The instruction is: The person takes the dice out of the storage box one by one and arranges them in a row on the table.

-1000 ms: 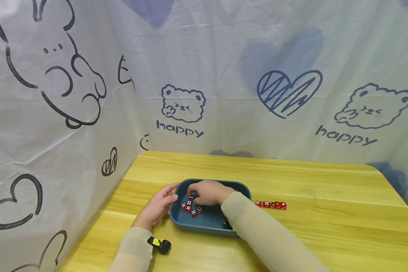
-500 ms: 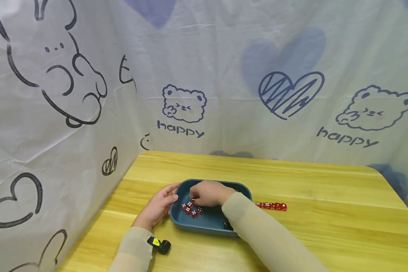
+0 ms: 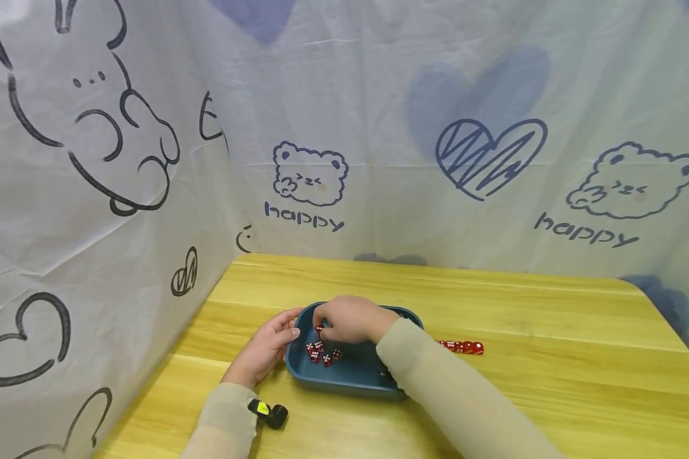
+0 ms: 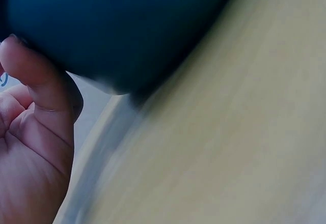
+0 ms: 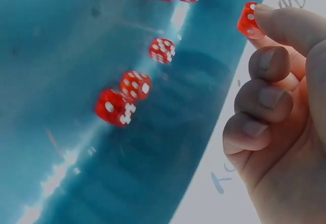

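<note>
In the head view a dark blue tray [image 3: 350, 386] stands on the table, with several red dice [image 3: 314, 352] lying in its left part. My left hand [image 3: 264, 347] holds the tray's left end, its thumb near the rim. Over the tray's inside, my right hand [image 3: 353, 319] pinches one red die [image 5: 249, 21] between thumb and index finger, as the right wrist view shows. The other fingers curl in toward the palm. Below them the loose dice [image 5: 114, 107] rest on the tray floor. My right sleeve hides much of the tray's right part.
A row of red dice [image 3: 462, 347] lies on the yellow wooden table [image 3: 551, 319], right of the tray; the sleeve partly covers its left end. White printed cloth [image 3: 379, 210] hangs behind and on the left. A black device [image 3: 271, 414] sits at my left wrist.
My right hand, earlier reaching down among the dice, has lifted slightly and moved a little left with a die between its fingertips. The left hand keeps its place on the tray.
</note>
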Motion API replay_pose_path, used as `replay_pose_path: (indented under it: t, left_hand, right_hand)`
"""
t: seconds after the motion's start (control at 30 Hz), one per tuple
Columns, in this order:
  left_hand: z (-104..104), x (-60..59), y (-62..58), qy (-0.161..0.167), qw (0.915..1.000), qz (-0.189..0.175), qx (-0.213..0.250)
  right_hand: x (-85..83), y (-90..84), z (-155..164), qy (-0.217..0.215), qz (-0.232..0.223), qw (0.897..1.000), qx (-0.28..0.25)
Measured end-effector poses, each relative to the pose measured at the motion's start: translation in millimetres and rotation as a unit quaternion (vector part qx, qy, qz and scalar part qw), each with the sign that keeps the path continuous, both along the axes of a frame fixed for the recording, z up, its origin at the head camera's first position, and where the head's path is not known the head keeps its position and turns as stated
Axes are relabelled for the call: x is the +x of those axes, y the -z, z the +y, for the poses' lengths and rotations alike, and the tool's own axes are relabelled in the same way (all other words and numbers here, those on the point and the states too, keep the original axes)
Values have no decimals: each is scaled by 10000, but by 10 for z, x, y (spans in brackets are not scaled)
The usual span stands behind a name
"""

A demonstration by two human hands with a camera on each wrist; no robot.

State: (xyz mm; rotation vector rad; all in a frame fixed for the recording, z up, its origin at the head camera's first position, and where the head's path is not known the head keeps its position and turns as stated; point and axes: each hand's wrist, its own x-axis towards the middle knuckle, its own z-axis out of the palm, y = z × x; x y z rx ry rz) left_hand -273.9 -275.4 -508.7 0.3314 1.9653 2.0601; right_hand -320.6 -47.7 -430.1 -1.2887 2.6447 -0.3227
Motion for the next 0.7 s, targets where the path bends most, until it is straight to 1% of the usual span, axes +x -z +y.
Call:
replay_pose_path:
  t: [0.2,0.3,0.43,0.7]
  left_hand:
    - [31,0,-17,-68,9999,-80,10]
    - [30,8,-22,-159,9998,-119,-42]
    - [30,8,-22,-231,9996,-154,-67]
    - [39,1,-16,-230,9996,-171,-36]
  right_hand:
    - [-4,-162,129,-2,83,9999,-131]
    - [-6,-226,178,35,78,9999,-146]
    - [-5,-291,244,97,59,9998,-165]
    - [5,-377,388,124,186,9996,-173]
